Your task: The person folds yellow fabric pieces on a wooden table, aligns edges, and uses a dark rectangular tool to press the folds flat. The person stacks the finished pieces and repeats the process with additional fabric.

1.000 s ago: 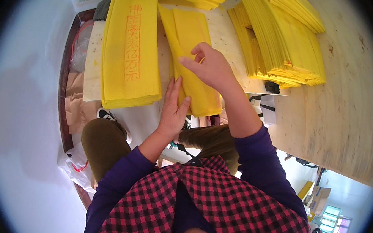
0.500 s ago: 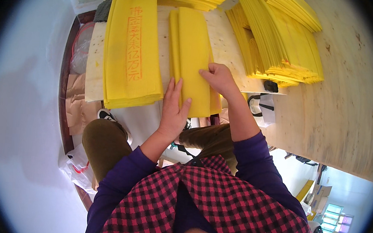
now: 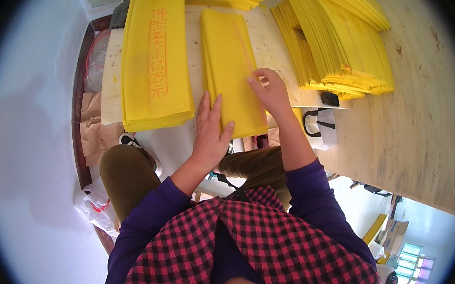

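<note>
Touching a folded yellow sheet point(image 3: 233, 63), upper centre

Red-marked stack point(image 3: 162, 63), upper left of the frame. Left hand point(image 3: 211, 136), fingers straight and unclenched against the sheet's left edge. Right hand point(image 3: 273, 96), fingers curled at the sheet's right edge; whether they pinch it, I cannot tell. Fanned stack point(image 3: 345, 47), upper right.

Downward fisheye view, head-worn

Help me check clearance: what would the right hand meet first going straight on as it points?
The right hand would likely meet the folded yellow piece first; whether they touch is unclear.
</note>
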Tool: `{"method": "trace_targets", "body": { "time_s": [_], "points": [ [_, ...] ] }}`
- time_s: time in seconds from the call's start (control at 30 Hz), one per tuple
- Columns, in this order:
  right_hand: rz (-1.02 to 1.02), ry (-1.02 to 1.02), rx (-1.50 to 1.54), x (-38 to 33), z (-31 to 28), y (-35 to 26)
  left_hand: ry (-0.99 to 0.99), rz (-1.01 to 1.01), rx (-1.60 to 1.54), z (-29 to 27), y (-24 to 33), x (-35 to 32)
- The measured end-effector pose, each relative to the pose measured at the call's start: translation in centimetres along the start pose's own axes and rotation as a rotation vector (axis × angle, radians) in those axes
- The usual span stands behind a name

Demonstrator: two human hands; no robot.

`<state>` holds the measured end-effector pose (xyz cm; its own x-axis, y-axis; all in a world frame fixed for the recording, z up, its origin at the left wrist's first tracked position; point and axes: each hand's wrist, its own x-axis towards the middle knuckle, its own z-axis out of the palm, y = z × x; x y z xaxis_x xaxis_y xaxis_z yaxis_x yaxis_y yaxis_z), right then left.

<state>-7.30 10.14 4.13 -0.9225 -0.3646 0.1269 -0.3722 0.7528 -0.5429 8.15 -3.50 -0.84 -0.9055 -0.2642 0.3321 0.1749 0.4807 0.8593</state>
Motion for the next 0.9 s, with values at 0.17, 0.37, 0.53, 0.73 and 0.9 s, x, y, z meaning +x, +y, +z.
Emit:
{"method": "trace_targets", "body": {
  "time_s": [0.17,0.37,0.53,0.73,0.9],
  "points": [
    [0.016,0.134,0.187,-3.3,1.4,2.4,-0.007,0.034,0.024,-0.1,0.2,-0.4],
    [-0.042,0.209,0.317,-8.6,1.4,2.8,0.200,-0.105,-0.253,0.8,-0.2,-2.4],
    [-0.405,0.181,-0.029,-10.9,-0.2,0.8,0.205,-0.515,-0.675,1.5,-0.4,-4.7],
    [-0.610,0.093,-0.146,-10.9,0.6,-0.7,0.307,-0.528,-0.752,1.9,-1.0,-3.8],
    [-0.666,0.089,-0.162,-10.3,1.4,-0.8,0.322,-0.540,-0.706,1.6,-1.0,-3.5]
  ]
}}
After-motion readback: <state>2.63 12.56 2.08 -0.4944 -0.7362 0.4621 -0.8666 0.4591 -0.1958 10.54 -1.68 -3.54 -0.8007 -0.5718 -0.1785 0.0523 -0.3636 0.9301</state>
